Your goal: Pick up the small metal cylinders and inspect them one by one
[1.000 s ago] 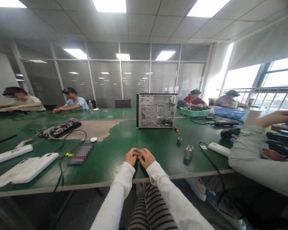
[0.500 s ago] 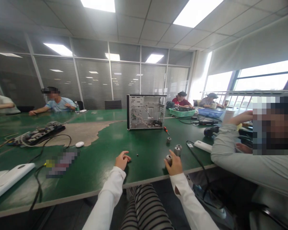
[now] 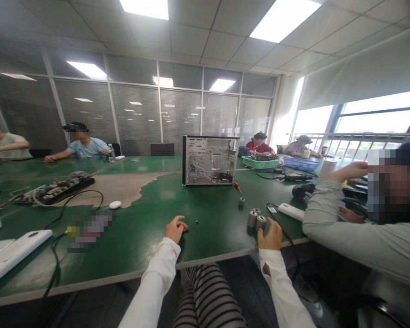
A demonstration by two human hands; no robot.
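Observation:
My left hand [image 3: 175, 229] rests on the green table [image 3: 218, 232], its fingers loosely curled and apart, with nothing in them. To its right lies a tiny dark piece [image 3: 197, 222]. My right hand [image 3: 270, 234] has its thumb and fingers around the near side of a metal cylinder [image 3: 261, 222]. That cylinder stands close beside another one [image 3: 252, 219], with a third [image 3: 256, 211] partly hidden behind them. Farther back a smaller metal cylinder [image 3: 242, 201] stands alone, near an orange-handled screwdriver [image 3: 238, 186].
An open computer case [image 3: 210, 161] stands mid-table. A white power bank [image 3: 291, 212] and a black cable lie right of my right hand. A person's grey sleeve [image 3: 338, 228] rests at the right edge. A white mouse [image 3: 115, 205] and a power strip [image 3: 68, 187] are at left.
My right hand has moved right with the metal cylinder, which now stands at the front right of the others. My left hand has stayed in place. The view has shifted slightly.

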